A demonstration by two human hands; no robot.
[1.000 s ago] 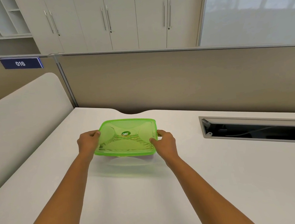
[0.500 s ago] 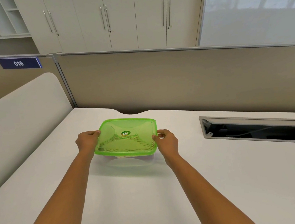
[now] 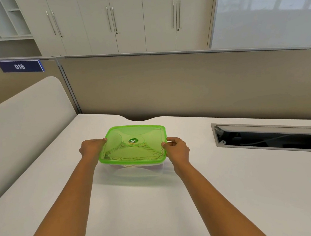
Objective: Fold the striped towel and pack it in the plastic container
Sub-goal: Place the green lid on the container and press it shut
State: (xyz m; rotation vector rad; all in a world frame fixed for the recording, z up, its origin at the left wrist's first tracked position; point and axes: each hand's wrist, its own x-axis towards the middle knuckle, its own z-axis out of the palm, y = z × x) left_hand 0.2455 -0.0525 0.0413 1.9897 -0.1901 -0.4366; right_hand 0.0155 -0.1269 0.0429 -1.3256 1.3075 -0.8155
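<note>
My left grip (image 3: 91,148) and right grip (image 3: 177,149) clasp the short ends of the green lid (image 3: 133,144) on the plastic container (image 3: 137,168), toward the bench's (image 3: 237,195) far edge. The striped towel (image 3: 147,151) lies folded inside, visible through the lid.

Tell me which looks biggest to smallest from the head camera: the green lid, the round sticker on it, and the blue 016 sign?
1. Green lid, the largest by far.
2. Blue 016 sign; it sits farther back, so its real size against the lid is unsure.
3. Round sticker, the smallest.
</note>
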